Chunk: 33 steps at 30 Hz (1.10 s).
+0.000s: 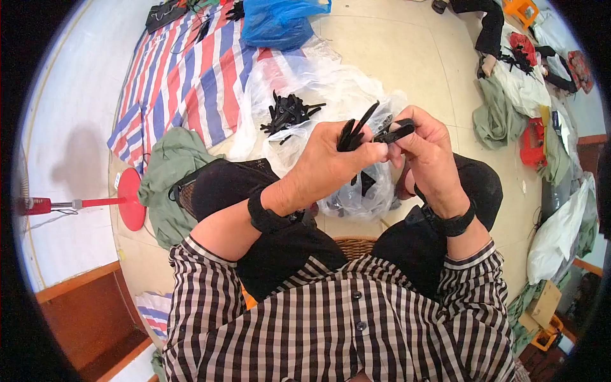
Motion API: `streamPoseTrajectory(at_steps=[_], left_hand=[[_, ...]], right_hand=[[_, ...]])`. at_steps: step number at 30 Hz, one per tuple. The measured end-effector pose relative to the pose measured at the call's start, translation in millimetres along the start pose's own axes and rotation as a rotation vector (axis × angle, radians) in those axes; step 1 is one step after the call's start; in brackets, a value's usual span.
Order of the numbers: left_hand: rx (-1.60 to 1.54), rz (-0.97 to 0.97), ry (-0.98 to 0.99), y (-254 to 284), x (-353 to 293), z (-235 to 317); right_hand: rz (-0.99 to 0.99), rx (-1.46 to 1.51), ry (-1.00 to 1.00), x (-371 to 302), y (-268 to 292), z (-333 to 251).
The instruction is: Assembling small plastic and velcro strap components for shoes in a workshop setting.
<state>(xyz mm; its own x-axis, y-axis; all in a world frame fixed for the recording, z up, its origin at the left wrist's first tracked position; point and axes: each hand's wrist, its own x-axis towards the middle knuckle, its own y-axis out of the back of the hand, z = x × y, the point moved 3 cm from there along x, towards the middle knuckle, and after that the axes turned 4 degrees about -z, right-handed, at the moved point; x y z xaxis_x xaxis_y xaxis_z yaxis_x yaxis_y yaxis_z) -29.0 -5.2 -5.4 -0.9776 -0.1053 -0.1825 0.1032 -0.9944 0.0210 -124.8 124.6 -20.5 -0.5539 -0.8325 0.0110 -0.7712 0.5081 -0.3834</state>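
1. Step in hand (my read): two-handed handling of a single small blk piece (pixel 400 132), held up over the lap, approx. btwn the hands; fine detail too small to tell.
2. R hand (pixel 433 153): grip pinching that piece, thumb vs. fingers. L hand (pixel 328 159): grip closed round a bunch of slim blk strips (pixel 350 137), ends poking up past the fingers; L thumb tip just beside the R-hand piece, contact unclear.
3. Next move, judged: calls for R pinch kept firm, L thumb free to steady, w/o letting the bunch slip. Risk: strips dropping into the plastic below.
4. More stock: loose pile of blk strips (pixel 291 116) on clear plastic sheeting (pixel 344 79), fwd & left of hands; clear bag (pixel 363 204) w/ dark contents under hands, btwn the knees.
5. Surface: pale tiled floor (pixel 407 57), no worktop; red/white/blue striped tarp (pixel 207 76) fwd-left, blue plastic bag (pixel 277 28) on its far part.
6. Room: green cloth (pixel 168 169) by L knee; red round base (pixel 132 204) of a stand near L wall; R side cluttered: red plastic stool (pixel 532 145), white sack (pixel 554 245), another person's dark trouser leg (pixel 490 28).
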Motion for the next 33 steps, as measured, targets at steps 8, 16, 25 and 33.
streamPoseTrajectory(at_steps=[8,16,25,33], left_hand=[[0.025,0.045,-0.183,-10.9,-2.1,-3.4],[-0.13,-0.019,-0.067,-14.8,-0.3,-7.7],[-0.253,-0.038,-0.064,-15.2,0.6,-8.4],[-0.182,0.046,-0.175,-13.0,7.2,-16.5]], right_hand=[[0.06,-0.011,-0.025,-2.0,7.5,-11.8],[0.052,0.017,-0.065,1.4,14.7,-9.5],[0.173,-0.093,0.003,5.4,17.2,-9.2],[0.142,-0.14,0.146,2.2,4.6,-8.7]])
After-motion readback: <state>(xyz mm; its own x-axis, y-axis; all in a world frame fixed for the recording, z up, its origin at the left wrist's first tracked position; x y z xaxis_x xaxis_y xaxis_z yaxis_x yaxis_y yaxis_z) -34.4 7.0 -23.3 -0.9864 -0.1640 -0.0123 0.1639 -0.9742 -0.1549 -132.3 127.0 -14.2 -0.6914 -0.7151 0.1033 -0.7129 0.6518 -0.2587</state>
